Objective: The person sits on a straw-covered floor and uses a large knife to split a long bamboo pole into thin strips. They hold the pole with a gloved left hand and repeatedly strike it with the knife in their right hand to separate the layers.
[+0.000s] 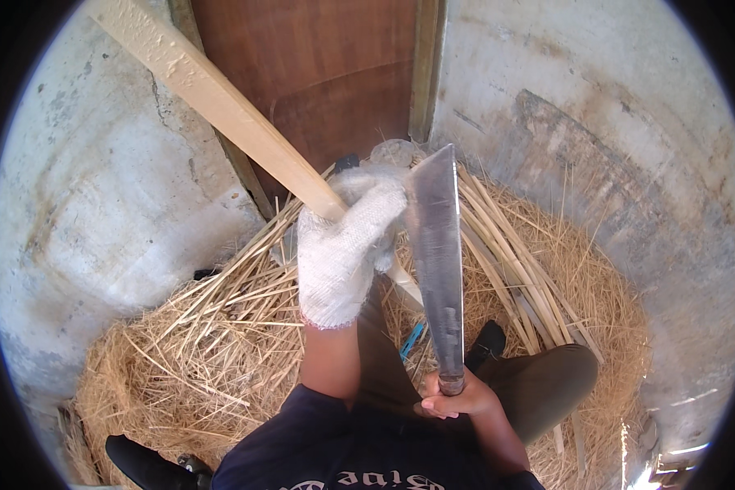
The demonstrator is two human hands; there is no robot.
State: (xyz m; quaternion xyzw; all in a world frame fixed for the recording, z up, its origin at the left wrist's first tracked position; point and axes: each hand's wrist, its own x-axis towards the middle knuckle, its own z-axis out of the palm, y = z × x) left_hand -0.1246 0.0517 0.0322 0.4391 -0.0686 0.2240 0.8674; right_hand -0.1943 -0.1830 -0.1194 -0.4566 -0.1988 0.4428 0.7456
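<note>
A white knitted glove covers my left hand [343, 253], which is closed around a long pale bamboo strip [229, 118]. The strip slants up to the far left, and its short lower end comes out below the glove. My bare right hand [469, 398] grips the handle of a machete [438, 253] near my lap. Its broad grey blade points upward, with the tip beside the gloved fingers. Whether the blade touches the glove or the strip I cannot tell. Most of the machete's handle is hidden in my right hand.
Split bamboo strips [523, 273] lie in a bundle to the right, and more thin strips [245, 261] lie left. Pale shavings [196, 384] cover the floor around my folded legs. A blue object [412, 339] lies between them. Ahead are a brown door [310, 73] and worn walls [588, 98].
</note>
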